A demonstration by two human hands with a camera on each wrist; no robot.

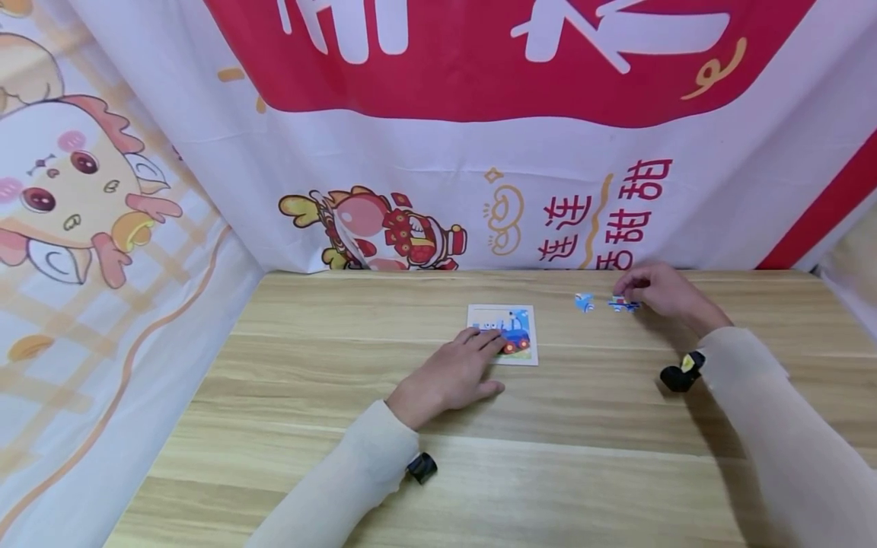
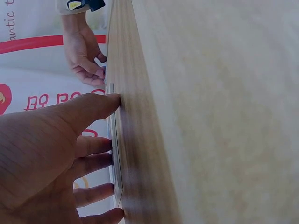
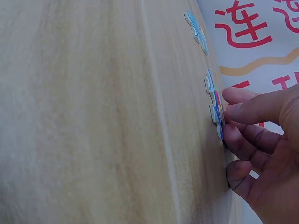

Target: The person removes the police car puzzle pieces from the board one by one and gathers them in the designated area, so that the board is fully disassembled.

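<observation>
Plainly 1 puzzle board (image 1: pixel 518 336) under left hand (image 1: pixel 456 373)

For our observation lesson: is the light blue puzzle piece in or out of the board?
Out: the light blue piece lies on the tabletop, apart from the board.

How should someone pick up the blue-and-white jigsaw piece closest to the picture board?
Probably by pinching two opposite edges of the blue-and-white jigsaw piece, coming down from above on the person's side. It lies thin and flat on the wooden table, so its rim seems the only hold, and the printed curtain hangs close behind it.
</observation>
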